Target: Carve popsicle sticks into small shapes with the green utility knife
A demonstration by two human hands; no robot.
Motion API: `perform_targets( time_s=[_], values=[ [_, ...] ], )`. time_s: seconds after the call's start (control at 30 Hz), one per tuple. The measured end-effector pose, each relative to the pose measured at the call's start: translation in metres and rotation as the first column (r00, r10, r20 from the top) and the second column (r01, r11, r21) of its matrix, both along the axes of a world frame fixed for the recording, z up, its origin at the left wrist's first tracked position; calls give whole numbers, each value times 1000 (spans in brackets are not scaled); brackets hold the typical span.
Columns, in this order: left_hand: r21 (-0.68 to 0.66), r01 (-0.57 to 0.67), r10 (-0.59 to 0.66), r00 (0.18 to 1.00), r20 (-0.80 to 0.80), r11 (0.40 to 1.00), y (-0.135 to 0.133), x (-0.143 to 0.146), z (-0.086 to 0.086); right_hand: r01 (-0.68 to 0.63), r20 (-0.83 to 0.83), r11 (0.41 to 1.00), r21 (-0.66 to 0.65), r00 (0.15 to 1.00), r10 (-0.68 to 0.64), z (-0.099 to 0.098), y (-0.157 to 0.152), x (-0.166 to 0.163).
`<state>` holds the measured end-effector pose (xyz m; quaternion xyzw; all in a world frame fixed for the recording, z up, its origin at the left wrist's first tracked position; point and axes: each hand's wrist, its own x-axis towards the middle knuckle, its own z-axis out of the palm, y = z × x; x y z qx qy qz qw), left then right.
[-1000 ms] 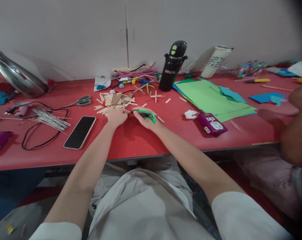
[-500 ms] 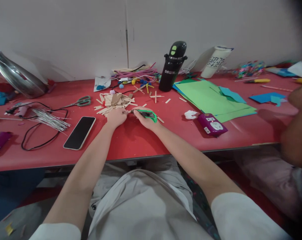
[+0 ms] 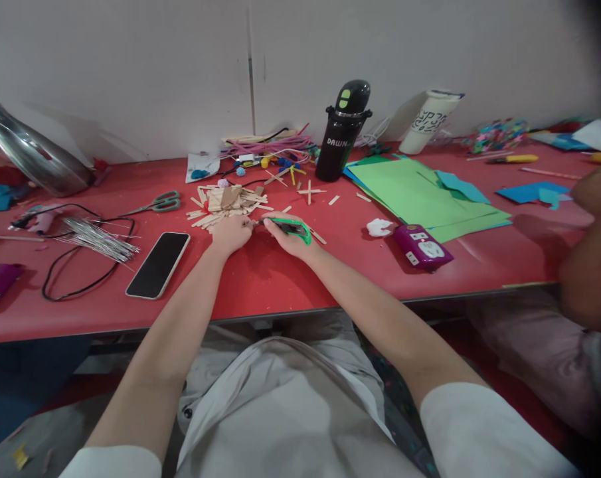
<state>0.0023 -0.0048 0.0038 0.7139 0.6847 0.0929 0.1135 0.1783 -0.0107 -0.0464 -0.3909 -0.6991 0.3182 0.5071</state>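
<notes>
My right hand (image 3: 285,240) is closed around a green-handled cutter (image 3: 294,229) that points left on the red table (image 3: 260,272). My left hand (image 3: 232,232) rests fingers curled right beside the cutter's tip, pinching something small I cannot make out. Just beyond both hands lies a heap of wooden craft sticks (image 3: 226,201), with more sticks scattered to its right.
A black phone (image 3: 158,263) lies left of my left hand. Grey scissors (image 3: 157,202), silver wires (image 3: 97,238) and a black cable sit further left. A black bottle (image 3: 344,131), green paper sheets (image 3: 420,192) and a purple device (image 3: 422,245) are on the right. Another person's arm (image 3: 589,265) is at the right edge.
Almost nothing differs. Both hands stay in place by the sticks, with only a slight shift of the view.
</notes>
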Motion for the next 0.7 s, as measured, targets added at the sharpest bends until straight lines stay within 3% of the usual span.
perform_targets(
  time_s=[0.37, 0.7],
  values=[
    [0, -16, 16, 1000, 12, 1000, 1, 1, -1, -56, 59, 998, 29, 997, 54, -4, 4, 1],
    [4, 4, -4, 1000, -5, 1000, 3, -1, -3, -6, -7, 1000, 10, 1000, 6, -2, 1, 0]
  ],
)
